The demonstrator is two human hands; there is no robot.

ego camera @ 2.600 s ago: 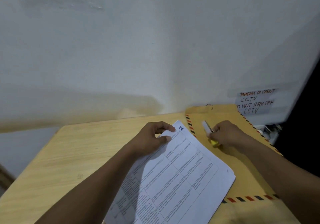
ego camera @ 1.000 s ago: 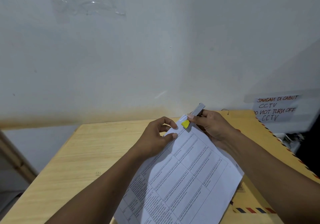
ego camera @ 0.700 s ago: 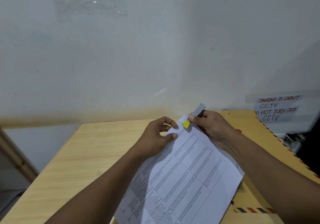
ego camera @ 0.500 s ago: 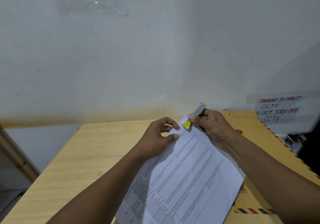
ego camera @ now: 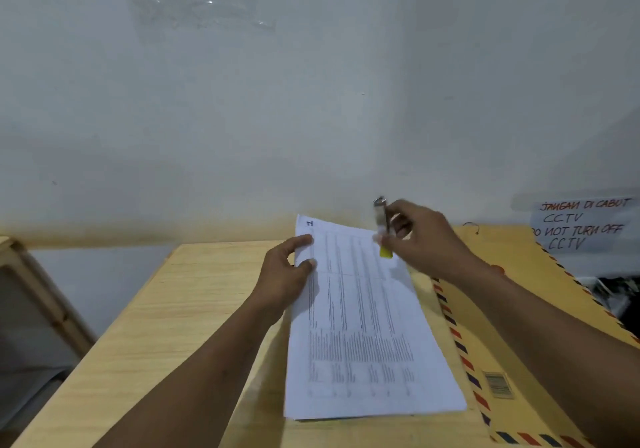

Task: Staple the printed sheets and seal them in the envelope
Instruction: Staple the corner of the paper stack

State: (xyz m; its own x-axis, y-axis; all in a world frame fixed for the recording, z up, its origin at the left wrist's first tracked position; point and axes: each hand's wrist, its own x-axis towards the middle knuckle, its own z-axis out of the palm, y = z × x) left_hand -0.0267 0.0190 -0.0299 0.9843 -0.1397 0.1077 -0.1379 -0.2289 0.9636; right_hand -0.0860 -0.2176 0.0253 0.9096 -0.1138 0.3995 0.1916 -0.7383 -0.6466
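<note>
The printed sheets (ego camera: 363, 326), white with table text and a "1" at the far left corner, lie lengthwise on the wooden table (ego camera: 166, 312). My left hand (ego camera: 289, 274) pinches their left edge near the far corner. My right hand (ego camera: 426, 239) holds a small stapler (ego camera: 382, 227), silver with a yellow end, upright over the far right part of the sheets and clear of the corner. A large brown envelope (ego camera: 512, 326) with red and blue striped borders lies to the right, partly under the sheets and my right arm.
A white wall stands right behind the table. A handwritten paper sign about CCTV (ego camera: 581, 224) hangs at the right, with dark equipment (ego camera: 616, 291) below it. A wooden frame (ego camera: 38, 295) stands at the left, beside the table's edge.
The sheets have turned from slanting to lying straight away from me. My right hand has pulled the stapler off the top corner and moved it right, now upright. My left hand shifted to the left edge.
</note>
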